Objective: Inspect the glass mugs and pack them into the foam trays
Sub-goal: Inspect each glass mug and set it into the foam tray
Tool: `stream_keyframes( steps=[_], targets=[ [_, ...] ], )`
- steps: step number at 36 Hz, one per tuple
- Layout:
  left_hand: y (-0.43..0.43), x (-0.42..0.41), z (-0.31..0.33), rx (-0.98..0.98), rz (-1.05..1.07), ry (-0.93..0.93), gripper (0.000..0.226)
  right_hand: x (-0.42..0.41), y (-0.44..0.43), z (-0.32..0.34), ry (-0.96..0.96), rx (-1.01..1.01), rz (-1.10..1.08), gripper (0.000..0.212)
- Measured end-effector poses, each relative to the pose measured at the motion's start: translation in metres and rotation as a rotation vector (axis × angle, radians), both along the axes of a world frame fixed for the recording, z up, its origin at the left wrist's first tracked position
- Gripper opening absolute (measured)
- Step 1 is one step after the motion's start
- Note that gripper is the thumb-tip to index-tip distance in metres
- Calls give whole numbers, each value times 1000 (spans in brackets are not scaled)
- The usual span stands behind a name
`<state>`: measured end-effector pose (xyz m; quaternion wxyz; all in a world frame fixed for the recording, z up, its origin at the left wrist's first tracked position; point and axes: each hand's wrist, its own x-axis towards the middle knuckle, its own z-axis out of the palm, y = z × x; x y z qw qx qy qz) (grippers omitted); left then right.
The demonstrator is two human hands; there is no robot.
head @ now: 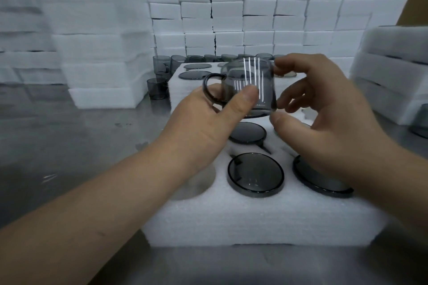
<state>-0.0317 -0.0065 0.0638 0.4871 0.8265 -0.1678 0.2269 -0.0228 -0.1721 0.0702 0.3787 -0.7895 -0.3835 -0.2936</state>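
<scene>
A smoky grey glass mug (249,85) hangs upside down above the near foam tray (254,220), its handle pointing left. My left hand (208,122) grips it, thumb on the front wall and fingers at the handle. My right hand (324,111) pinches the mug's right side, with the thumb low and the fingers curled behind. Several mugs (256,174) sit inverted in the tray's round pockets, and one pocket (196,183) at the front left holds nothing. A second filled tray (178,90) lies behind the first.
Loose grey mugs (159,76) stand on the steel table (69,134) behind the trays. Stacks of white foam blocks (254,7) wall off the back. Foam sheets pile up at left (99,71) and right (393,71).
</scene>
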Motion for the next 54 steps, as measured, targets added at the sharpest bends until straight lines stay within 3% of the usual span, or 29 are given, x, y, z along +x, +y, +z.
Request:
stream_keyframes(
  steps=[8,12,21,38,51,54],
  targets=[
    [1,0,1,-2,-36,-1,31,2,2,0,-33,-87,-32,57],
    [3,4,-4,-48,-35,39,52,1,1,-2,-55,-100,-60,53],
    [5,9,-7,-141,28,109,64,1,0,-3,-3,-65,-65,56],
    [6,10,-7,-147,9,102,83,5,-3,-7,92,-31,-141,64],
    [4,5,-5,-151,-25,28,50,6,-1,-6,252,44,-97,39],
    [3,4,-4,-166,-50,22,52,6,-1,-5,256,49,-90,46]
  ],
)
